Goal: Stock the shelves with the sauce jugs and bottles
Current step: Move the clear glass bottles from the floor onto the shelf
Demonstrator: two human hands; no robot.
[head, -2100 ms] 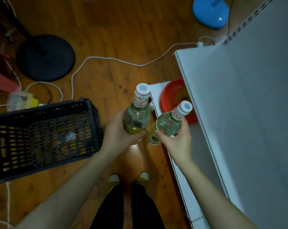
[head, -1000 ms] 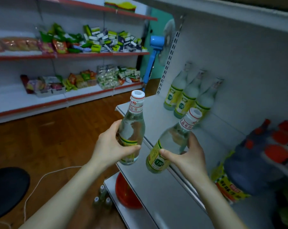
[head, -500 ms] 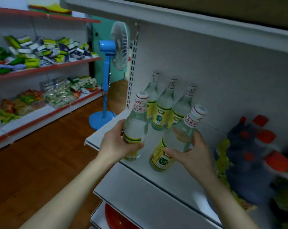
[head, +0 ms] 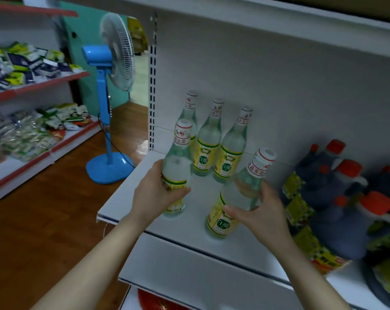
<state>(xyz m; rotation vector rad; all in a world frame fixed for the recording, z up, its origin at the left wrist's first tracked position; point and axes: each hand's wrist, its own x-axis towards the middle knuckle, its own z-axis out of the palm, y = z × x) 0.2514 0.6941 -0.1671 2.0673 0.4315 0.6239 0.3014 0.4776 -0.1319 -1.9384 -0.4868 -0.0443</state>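
- Left hand [head: 153,193] grips the left bottle [head: 178,166] round its label, upright, low over the white shelf [head: 131,198] at centre frame.
- Right hand [head: 263,209] wraps thumb and fingers round the right bottle [head: 234,202], which leans toward the upper right.
- Contact of either base with the shelf cannot be told.
- Risk: released while tilted, the right bottle may topple into the three standing bottles [head: 208,142] behind it.
- Risk: both bases sit near the shelf's front edge, so a slip could drop glass to the floor.
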